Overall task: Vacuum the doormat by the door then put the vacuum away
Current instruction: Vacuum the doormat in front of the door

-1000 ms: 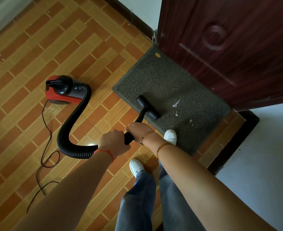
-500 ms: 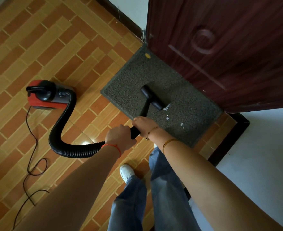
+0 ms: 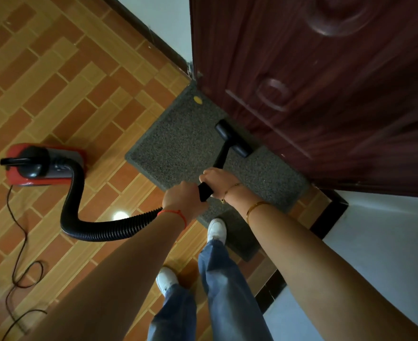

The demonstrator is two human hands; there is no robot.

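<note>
1. Both your hands are wrapped shut round the black wand (image 3: 221, 158) of the vacuum: your left hand (image 3: 183, 199) at the rear, where the ribbed hose (image 3: 99, 228) joins, and your right hand (image 3: 217, 179) just ahead of it. Two grips in line probably give you steering and downward pressure at once.
2. The nozzle head (image 3: 233, 141) lies flat on the doormat (image 3: 178, 143), at its far edge just beside the dark red door (image 3: 326, 94). I'd judge you are working the strip along the door.
3. The doormat lies on the tiled floor (image 3: 55, 82) against the door; your right shoe (image 3: 216, 230) stands on its near edge, which may help pin it.
4. The red vacuum body (image 3: 40, 163) sits well apart on the floor to your left, its hose looping slack toward you so the wand can reach.
5. Count: one vacuum, one hose, one power cord (image 3: 18, 254) trailing loose, one doormat, two shoes in view.
6. One yellow speck (image 3: 197, 100) remains at the mat's far corner; putting the vacuum away is not yet begun.
</note>
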